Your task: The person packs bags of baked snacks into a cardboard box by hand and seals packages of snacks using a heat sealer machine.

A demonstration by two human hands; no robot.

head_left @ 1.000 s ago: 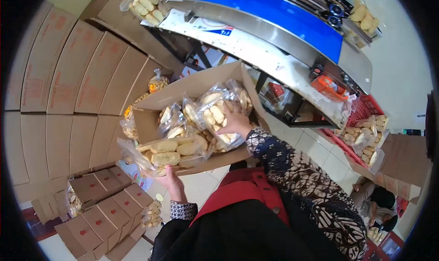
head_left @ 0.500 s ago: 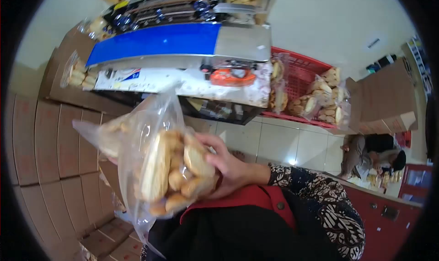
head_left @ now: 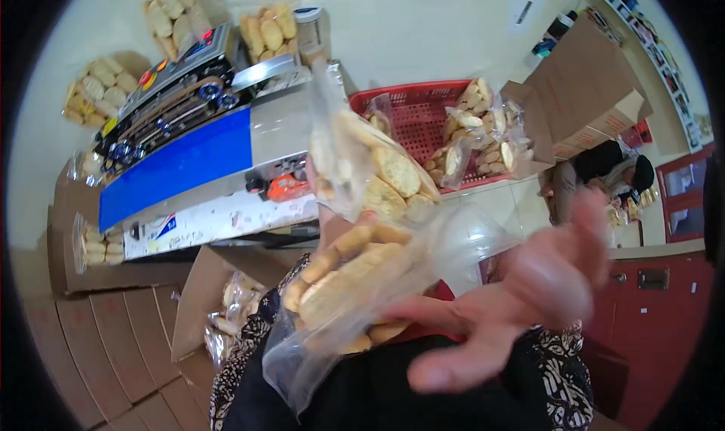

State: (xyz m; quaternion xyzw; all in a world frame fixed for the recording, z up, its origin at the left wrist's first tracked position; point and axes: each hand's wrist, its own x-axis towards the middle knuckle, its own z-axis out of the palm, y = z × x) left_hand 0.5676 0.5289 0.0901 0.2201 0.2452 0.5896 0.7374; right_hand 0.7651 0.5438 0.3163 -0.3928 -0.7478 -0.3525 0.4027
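My left hand (head_left: 329, 226) is closed on a clear plastic bag of bread pieces (head_left: 393, 170), raised before the machine; most of its fingers are hidden behind the bag. A second clear bag of bread (head_left: 347, 284) lies tilted in front of my chest, touching the first. Whether my left fingers also grip this second bag cannot be made out. To its right, my right hand (head_left: 513, 287) is open with thumb and fingers spread, blurred by motion. One of its fingers overlaps the plastic of the second bag.
A sealing machine with a blue belt (head_left: 181, 170) stands at the left. Beyond it, a red basket (head_left: 423, 121) holds several bread bags. An open carton (head_left: 200, 306) with bags sits below. Another person (head_left: 604, 178) sits at the far right.
My view has turned rightward. The two bags, earlier together at the left, now lie one above the other at the centre. My right hand has come off the bag and spread open.
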